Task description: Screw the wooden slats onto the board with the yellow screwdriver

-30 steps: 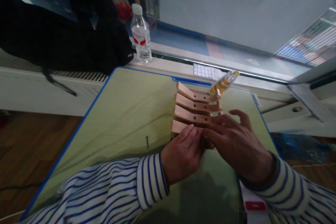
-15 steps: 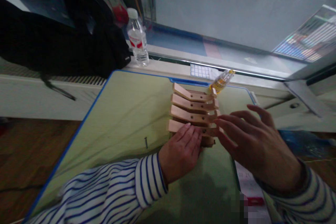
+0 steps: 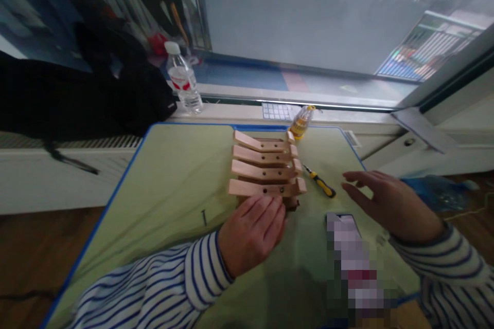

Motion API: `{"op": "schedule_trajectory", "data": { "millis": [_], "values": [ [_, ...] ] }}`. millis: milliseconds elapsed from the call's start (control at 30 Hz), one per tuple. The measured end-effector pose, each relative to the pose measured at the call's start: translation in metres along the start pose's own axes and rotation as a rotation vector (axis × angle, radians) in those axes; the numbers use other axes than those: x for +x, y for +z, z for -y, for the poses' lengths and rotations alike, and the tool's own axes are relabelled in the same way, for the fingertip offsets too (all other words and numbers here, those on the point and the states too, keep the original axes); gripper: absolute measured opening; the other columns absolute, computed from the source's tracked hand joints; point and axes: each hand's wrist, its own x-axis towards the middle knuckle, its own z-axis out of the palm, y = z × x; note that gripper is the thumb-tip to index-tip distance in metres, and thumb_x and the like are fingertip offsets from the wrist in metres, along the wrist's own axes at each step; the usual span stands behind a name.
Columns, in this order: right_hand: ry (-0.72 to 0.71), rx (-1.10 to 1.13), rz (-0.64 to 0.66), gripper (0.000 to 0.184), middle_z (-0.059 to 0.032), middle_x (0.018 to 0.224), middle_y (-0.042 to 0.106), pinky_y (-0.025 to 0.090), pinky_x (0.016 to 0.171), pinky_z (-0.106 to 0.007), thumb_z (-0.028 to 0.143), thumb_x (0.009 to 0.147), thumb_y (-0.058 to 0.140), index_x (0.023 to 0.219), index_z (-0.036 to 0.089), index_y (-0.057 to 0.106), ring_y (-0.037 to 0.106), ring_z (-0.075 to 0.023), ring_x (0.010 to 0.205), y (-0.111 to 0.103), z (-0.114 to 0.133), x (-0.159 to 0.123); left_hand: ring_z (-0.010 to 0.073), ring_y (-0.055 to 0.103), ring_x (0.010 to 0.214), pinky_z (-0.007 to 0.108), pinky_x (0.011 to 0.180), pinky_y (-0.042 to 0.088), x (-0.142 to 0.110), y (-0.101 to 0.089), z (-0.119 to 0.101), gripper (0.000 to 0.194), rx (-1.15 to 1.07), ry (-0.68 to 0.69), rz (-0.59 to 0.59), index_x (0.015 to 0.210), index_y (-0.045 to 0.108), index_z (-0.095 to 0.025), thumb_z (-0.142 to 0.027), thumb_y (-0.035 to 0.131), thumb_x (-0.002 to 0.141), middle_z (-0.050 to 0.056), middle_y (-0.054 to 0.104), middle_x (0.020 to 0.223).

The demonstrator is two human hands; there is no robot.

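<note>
A wooden rack of several slanted slats (image 3: 264, 172) lies in the middle of the green table (image 3: 173, 185). My left hand (image 3: 250, 231) rests flat against its near end, fingers together and stretched out. My right hand (image 3: 389, 203) hovers open to the right of the rack, fingers spread, holding nothing. A small yellow-handled screwdriver (image 3: 320, 184) lies between the rack and my right hand. A loose screw (image 3: 204, 217) sits on the table left of my left hand.
A small yellow bottle (image 3: 301, 121) stands at the table's far edge. A water bottle (image 3: 183, 79) and a black bag (image 3: 92, 92) are on the windowsill. A blurred-out flat item (image 3: 347, 247) lies near the front right.
My right hand has left the rack and moved to the right, uncovering the screwdriver. My left hand stays at the rack's near end. The view has shifted right.
</note>
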Motion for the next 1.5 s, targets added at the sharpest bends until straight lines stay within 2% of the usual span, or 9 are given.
{"op": "schedule_trajectory", "data": {
  "millis": [167, 300, 500, 633, 700, 800, 1100, 1267, 1500],
  "values": [
    [-0.005, 0.038, 0.100, 0.037, -0.0062, 0.092, 0.070, 0.050, 0.067, -0.033, 0.046, 0.085, 0.045, 0.106, 0.020, 0.061, 0.066, -0.0195, 0.072, 0.028, -0.017, -0.002, 0.0152, 0.061, 0.066, 0.030, 0.059, 0.052, 0.004, -0.011, -0.011, 0.011, -0.077, -0.005, -0.003, 0.086, 0.062, -0.013, -0.021, 0.059, 0.081, 0.005, 0.067, 0.078],
    [-0.008, 0.058, 0.113, 0.043, -0.0096, 0.093, 0.070, 0.051, 0.066, -0.033, 0.048, 0.085, 0.044, 0.108, 0.016, 0.059, 0.066, -0.0210, 0.074, 0.042, -0.024, -0.002, 0.0143, 0.058, 0.057, 0.029, 0.053, 0.051, -0.002, -0.013, -0.014, 0.018, -0.073, -0.058, 0.048, 0.098, 0.060, -0.012, -0.021, 0.053, 0.084, 0.002, 0.062, 0.065],
    [-0.015, 0.085, 0.118, 0.050, -0.0125, 0.102, 0.067, 0.051, 0.077, -0.037, 0.052, 0.085, 0.041, 0.114, 0.014, 0.057, 0.065, -0.0246, 0.089, 0.046, -0.029, -0.004, 0.0148, 0.058, 0.056, 0.029, 0.053, 0.050, -0.015, -0.016, -0.008, 0.025, 0.011, -0.077, 0.069, 0.105, 0.059, -0.009, -0.022, 0.054, 0.084, 0.003, 0.063, 0.065],
    [0.001, 0.088, 0.094, 0.050, -0.0130, 0.103, 0.067, 0.052, 0.077, -0.037, 0.052, 0.085, 0.042, 0.114, 0.014, 0.057, 0.065, -0.0247, 0.089, 0.043, -0.029, -0.006, 0.0186, 0.063, 0.078, 0.033, 0.070, 0.051, -0.014, -0.022, -0.008, 0.023, 0.105, -0.010, -0.014, 0.101, 0.062, -0.011, -0.021, 0.060, 0.080, 0.007, 0.069, 0.088],
    [0.011, 0.087, 0.078, 0.051, -0.0130, 0.100, 0.067, 0.052, 0.074, -0.037, 0.053, 0.085, 0.042, 0.114, 0.014, 0.057, 0.065, -0.0243, 0.087, 0.041, -0.028, -0.008, 0.0219, 0.060, 0.098, 0.037, 0.085, 0.048, -0.010, -0.023, -0.009, 0.027, 0.145, -0.014, 0.003, 0.105, 0.062, -0.011, -0.023, 0.059, 0.081, 0.010, 0.066, 0.108],
    [0.029, 0.083, 0.059, 0.052, -0.0131, 0.096, 0.068, 0.053, 0.071, -0.037, 0.054, 0.085, 0.041, 0.114, 0.014, 0.057, 0.066, -0.0244, 0.084, 0.039, -0.027, -0.011, 0.0255, 0.054, 0.111, 0.043, 0.098, 0.040, -0.004, -0.020, -0.009, 0.032, 0.185, -0.047, 0.081, 0.111, 0.060, -0.007, -0.026, 0.053, 0.085, 0.014, 0.060, 0.117],
    [0.032, 0.087, 0.024, 0.048, -0.0123, 0.101, 0.067, 0.054, 0.072, -0.038, 0.051, 0.084, 0.044, 0.115, 0.016, 0.057, 0.066, -0.0241, 0.083, 0.042, -0.029, -0.010, 0.0275, 0.052, 0.114, 0.044, 0.100, 0.040, 0.006, -0.005, -0.004, 0.035, 0.202, -0.044, 0.218, 0.114, 0.058, -0.004, -0.026, 0.048, 0.088, 0.018, 0.057, 0.121],
    [0.005, 0.096, 0.016, 0.047, -0.0134, 0.109, 0.065, 0.052, 0.081, -0.041, 0.049, 0.085, 0.045, 0.115, 0.015, 0.055, 0.064, -0.0256, 0.093, 0.045, -0.029, -0.005, 0.0282, 0.054, 0.112, 0.044, 0.098, 0.042, 0.007, 0.004, -0.002, 0.036, 0.190, -0.036, 0.227, 0.114, 0.058, -0.003, -0.026, 0.050, 0.087, 0.019, 0.058, 0.120],
    [-0.006, 0.116, 0.011, 0.046, -0.0145, 0.109, 0.065, 0.051, 0.082, -0.042, 0.047, 0.085, 0.046, 0.115, 0.014, 0.054, 0.063, -0.0261, 0.096, 0.053, -0.031, 0.000, 0.0292, 0.055, 0.110, 0.044, 0.096, 0.044, 0.007, 0.012, 0.004, 0.038, 0.178, -0.023, 0.233, 0.113, 0.058, -0.001, -0.029, 0.049, 0.088, 0.018, 0.059, 0.118]
  ]
}}
